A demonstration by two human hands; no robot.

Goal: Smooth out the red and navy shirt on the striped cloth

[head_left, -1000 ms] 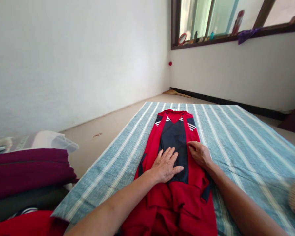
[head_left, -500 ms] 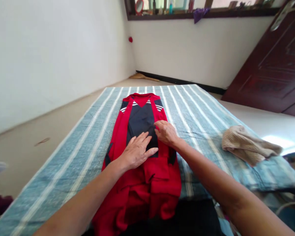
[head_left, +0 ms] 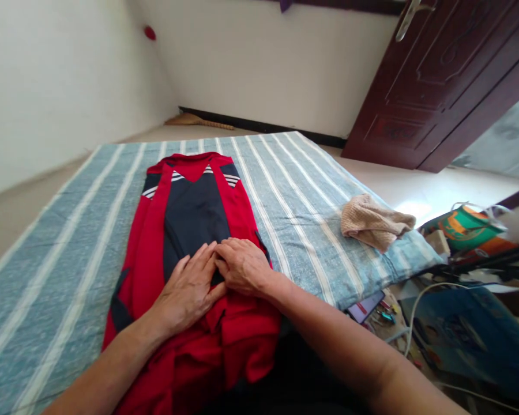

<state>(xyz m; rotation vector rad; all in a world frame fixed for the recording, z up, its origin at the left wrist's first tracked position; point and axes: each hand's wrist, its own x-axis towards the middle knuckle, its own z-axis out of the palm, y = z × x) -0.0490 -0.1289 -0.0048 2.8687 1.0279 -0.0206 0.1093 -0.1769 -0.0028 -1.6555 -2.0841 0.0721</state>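
Pressing down side by side, both hands lie on a red and navy jersey (head_left: 185, 230) spread lengthwise on a mattress covered by a blue striped sheet (head_left: 311, 213). The left hand (head_left: 188, 288) rests palm down at about 7 o'clock from the jersey's middle, its fingers (head_left: 201, 259) stretched flat and slightly spread over the edge where navy panel meets red cloth — holding nothing. The right hand (head_left: 242, 266) lies just beside it at 3 o'clock, touching it at the fingertips; its fingers are loosely curled onto the fabric, and whether they pinch a fold I cannot tell. Nearest the person, at 6 o'clock, the lower part of the jersey is bunched in folds and hangs over the mattress edge. Beyond the hands the garment lies smooth, its red sides folded in along the navy centre, and white stripes mark the shoulders near the collar at 12 o'clock.

Out at 3 o'clock, well apart from the jersey, a crumpled beige cloth (head_left: 374, 222) sits near the corner of the sheet. Past that corner lie a white cable (head_left: 415, 305) and a green and orange bag (head_left: 467, 225) on the floor. Farthest off — at about 1 o'clock — stands a dark wooden door (head_left: 436, 86) against the white wall.
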